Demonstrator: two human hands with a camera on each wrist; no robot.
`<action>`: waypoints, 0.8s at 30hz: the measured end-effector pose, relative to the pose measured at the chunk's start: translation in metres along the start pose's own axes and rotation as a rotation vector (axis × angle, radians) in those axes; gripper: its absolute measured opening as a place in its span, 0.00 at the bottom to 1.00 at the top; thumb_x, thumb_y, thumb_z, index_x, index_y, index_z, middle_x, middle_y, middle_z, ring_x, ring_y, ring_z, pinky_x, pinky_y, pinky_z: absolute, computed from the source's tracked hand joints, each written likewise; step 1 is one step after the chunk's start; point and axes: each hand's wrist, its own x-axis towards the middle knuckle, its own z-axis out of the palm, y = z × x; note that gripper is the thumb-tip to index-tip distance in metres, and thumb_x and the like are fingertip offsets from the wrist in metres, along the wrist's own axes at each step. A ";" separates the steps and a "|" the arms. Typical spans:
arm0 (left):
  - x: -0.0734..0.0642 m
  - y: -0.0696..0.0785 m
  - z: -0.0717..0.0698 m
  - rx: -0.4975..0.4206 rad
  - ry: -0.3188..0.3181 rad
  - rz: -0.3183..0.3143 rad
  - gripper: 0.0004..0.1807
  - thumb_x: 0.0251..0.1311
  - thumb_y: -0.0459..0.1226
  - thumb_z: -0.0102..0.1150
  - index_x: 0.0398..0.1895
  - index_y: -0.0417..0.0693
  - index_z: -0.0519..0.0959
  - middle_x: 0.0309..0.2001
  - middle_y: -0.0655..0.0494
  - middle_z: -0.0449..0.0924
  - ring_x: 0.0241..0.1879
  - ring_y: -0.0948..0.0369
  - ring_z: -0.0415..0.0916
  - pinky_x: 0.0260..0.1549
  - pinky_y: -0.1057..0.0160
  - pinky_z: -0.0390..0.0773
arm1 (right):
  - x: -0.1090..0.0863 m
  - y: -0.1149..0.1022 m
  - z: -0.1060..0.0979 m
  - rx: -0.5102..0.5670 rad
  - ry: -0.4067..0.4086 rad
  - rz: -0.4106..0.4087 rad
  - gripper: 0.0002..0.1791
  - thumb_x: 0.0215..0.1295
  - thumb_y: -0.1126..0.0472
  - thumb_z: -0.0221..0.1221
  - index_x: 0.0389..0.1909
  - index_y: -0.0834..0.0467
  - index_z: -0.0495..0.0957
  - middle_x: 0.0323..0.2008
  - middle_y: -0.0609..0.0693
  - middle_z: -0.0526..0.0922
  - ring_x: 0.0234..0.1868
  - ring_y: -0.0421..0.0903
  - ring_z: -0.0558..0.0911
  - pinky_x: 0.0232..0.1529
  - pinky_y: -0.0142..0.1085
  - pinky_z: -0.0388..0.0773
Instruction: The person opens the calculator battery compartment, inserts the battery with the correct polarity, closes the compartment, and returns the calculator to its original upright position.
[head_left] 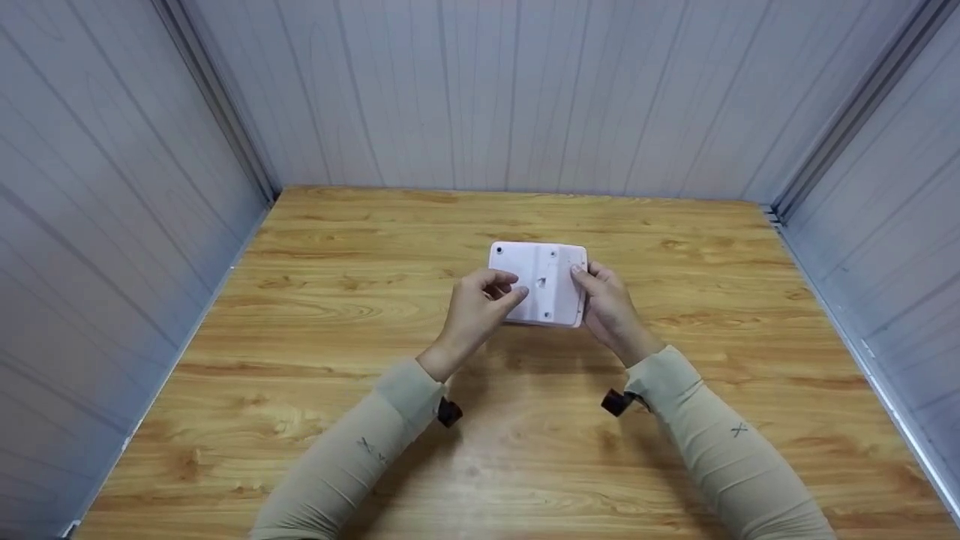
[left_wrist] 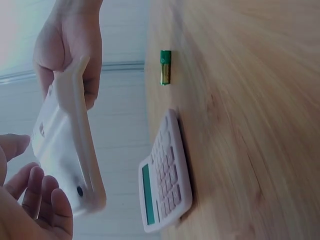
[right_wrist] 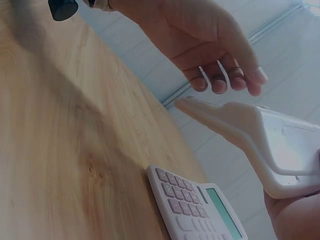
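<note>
A pale pink calculator (head_left: 529,259) is held up above the table with its back facing me, showing screw holes and a small opening in the middle. My right hand (head_left: 611,307) grips its right edge, thumb on the back and fingers behind. Close in front of the back's left half hovers my left hand (head_left: 476,304), thumb and index finger apart, the other fingers loosely curled; nothing shows between them. In the left wrist view, another pink calculator (left_wrist: 172,175) with a green screen lies face up on the table, and a green and gold battery (left_wrist: 165,67) lies near it.
A wood-grain table (head_left: 337,300) is enclosed by pale panelled walls (head_left: 480,90) at the back and both sides. Each wrist carries a small black camera, the left camera (head_left: 450,412) and the right camera (head_left: 616,403) hanging below the sleeves.
</note>
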 end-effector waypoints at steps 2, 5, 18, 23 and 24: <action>0.000 0.001 0.004 0.005 -0.010 0.008 0.10 0.64 0.32 0.75 0.43 0.32 0.90 0.36 0.42 0.88 0.34 0.61 0.79 0.37 0.68 0.80 | 0.000 0.000 0.001 0.010 -0.001 -0.003 0.22 0.89 0.62 0.44 0.74 0.70 0.63 0.57 0.52 0.82 0.56 0.44 0.84 0.57 0.37 0.85; -0.001 0.003 0.009 -0.001 -0.029 0.017 0.10 0.65 0.32 0.75 0.44 0.32 0.90 0.37 0.42 0.89 0.35 0.61 0.80 0.39 0.67 0.82 | -0.001 0.002 0.002 0.023 -0.013 -0.015 0.24 0.89 0.63 0.43 0.76 0.71 0.62 0.56 0.50 0.83 0.55 0.43 0.85 0.56 0.38 0.85; -0.003 0.002 0.027 -0.019 0.008 0.030 0.11 0.64 0.33 0.76 0.45 0.32 0.90 0.39 0.41 0.89 0.37 0.60 0.83 0.40 0.67 0.84 | -0.002 0.009 0.009 0.053 0.024 -0.083 0.23 0.88 0.66 0.44 0.76 0.72 0.62 0.58 0.51 0.81 0.56 0.40 0.83 0.58 0.35 0.85; -0.002 0.002 0.029 0.039 0.041 0.022 0.11 0.65 0.34 0.76 0.44 0.34 0.91 0.38 0.44 0.89 0.37 0.60 0.83 0.40 0.66 0.85 | -0.003 0.010 0.012 0.037 0.031 -0.084 0.26 0.88 0.67 0.43 0.79 0.72 0.59 0.68 0.58 0.75 0.63 0.43 0.80 0.60 0.34 0.84; -0.002 0.002 0.030 0.052 0.045 0.022 0.10 0.66 0.34 0.76 0.44 0.34 0.91 0.38 0.44 0.89 0.37 0.60 0.83 0.40 0.65 0.86 | -0.003 0.010 0.012 0.032 0.032 -0.086 0.26 0.88 0.67 0.43 0.79 0.72 0.59 0.70 0.59 0.73 0.64 0.44 0.79 0.61 0.34 0.84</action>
